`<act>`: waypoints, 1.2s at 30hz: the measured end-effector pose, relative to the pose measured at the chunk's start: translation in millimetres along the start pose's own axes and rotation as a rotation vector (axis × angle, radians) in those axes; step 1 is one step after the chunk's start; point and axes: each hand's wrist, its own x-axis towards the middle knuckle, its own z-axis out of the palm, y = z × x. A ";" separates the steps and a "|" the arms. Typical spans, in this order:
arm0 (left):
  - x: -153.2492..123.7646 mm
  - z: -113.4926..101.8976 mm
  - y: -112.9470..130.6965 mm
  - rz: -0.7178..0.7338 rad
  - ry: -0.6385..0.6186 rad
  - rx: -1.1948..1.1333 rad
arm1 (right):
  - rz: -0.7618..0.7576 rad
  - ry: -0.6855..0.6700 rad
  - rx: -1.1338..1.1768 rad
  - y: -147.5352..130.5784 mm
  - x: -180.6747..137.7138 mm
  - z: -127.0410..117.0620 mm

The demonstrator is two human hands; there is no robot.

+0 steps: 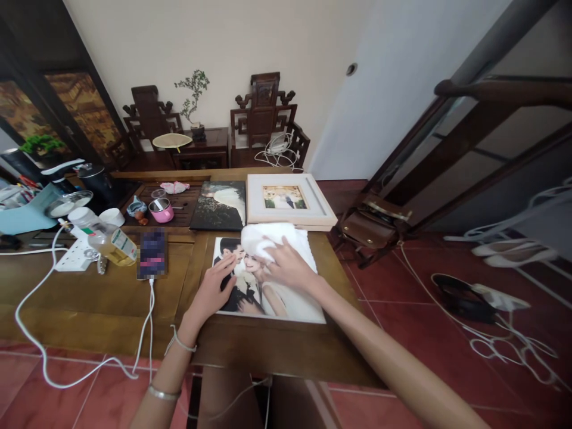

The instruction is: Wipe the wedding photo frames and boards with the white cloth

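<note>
A large wedding photo panel (pixel 245 292) lies flat on the wooden table and shows a couple. My left hand (pixel 218 283) rests on its left side, fingers stretched out flat and nothing held. On the upper right of the panel, my right hand (pixel 289 263) holds a bunched white cloth (pixel 297 237) against the surface. Part of the cloth spreads past the panel's top edge, and my palm hides some of the picture. Just behind the panel are a white framed photo (pixel 328 208) and a dark panel with a white bird-like shape (pixel 214 205).
To the left are a phone (pixel 152 256) on a white cable, a bottle of yellowish liquid (pixel 118 245), a power strip (pixel 74 256) and a pink cup (pixel 161 210). The table's right edge drops to a red tiled floor, where a brown bag (pixel 369 226) stands.
</note>
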 end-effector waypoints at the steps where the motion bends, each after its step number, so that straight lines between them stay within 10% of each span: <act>1: -0.1 0.0 0.0 -0.005 0.002 -0.002 | 0.016 0.003 -0.001 2.2 7.5 0.1; 17: 0.8 -1.5 2.4 -0.027 0.010 -0.036 | -0.217 -0.169 0.068 -68.1 -126.4 7.5; 28: 1.2 0.5 -1.0 -0.010 0.015 -0.060 | 0.017 -0.073 -0.050 5.6 -27.7 -4.4; 36: -0.2 -8.3 3.2 -0.145 0.186 -0.273 | -0.029 -0.078 -0.061 -36.2 -12.9 15.5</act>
